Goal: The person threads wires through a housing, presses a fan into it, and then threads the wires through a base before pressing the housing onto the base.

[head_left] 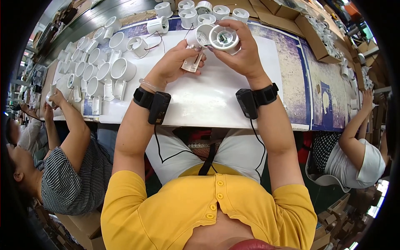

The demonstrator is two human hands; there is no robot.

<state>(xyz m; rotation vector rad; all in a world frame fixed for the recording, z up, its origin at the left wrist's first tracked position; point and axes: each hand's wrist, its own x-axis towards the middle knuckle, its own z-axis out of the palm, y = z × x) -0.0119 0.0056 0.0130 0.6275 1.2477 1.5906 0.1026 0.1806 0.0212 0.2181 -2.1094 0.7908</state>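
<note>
At far left, a co-worker's hand point(58, 99) holds a small white part. Next, rows of white cup-shaped housings point(96, 57), many with attached brackets, stand or lie on the worktable point(221, 98). The person's left hand point(178, 61) grasps a white housing point(200, 35) with a flat bracket point(192, 63), above the table's near-middle. Behind it, a cluster of white fan units point(188, 17) stands at the far edge. The right hand point(245, 49) grips a round white unit point(225, 38), circuitry visible inside, its opening tilted toward the wearer; it sits beside the housing, contact undetermined. Further right, a cardboard box point(307, 38) holds small whitish parts. At far right, another co-worker point(353, 156) reaches toward white pieces.
</note>
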